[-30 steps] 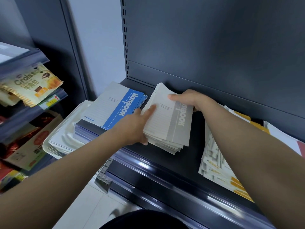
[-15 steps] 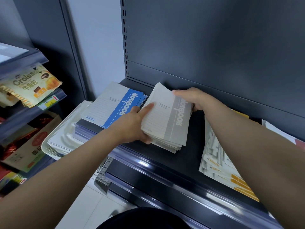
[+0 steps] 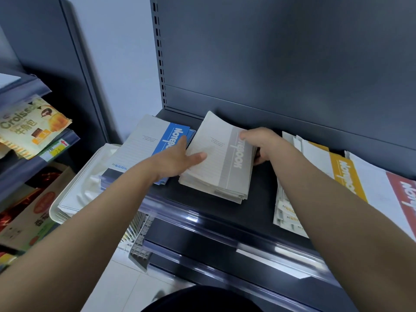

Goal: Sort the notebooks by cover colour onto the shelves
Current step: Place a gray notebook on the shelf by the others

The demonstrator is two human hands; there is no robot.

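Head: right hand [image 3: 263, 145] further right on stack [image 3: 216, 167]

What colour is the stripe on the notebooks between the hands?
Grey stripe on those notebooks; head view.

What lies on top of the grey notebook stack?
Only two hands. The left hand touches the left side of the grey notebook stack; the right hand grips its far right edge, hiding the title's first letters.

grey notebook stack [image 3: 221, 161] askew, blue stack [image 3: 146, 147] left
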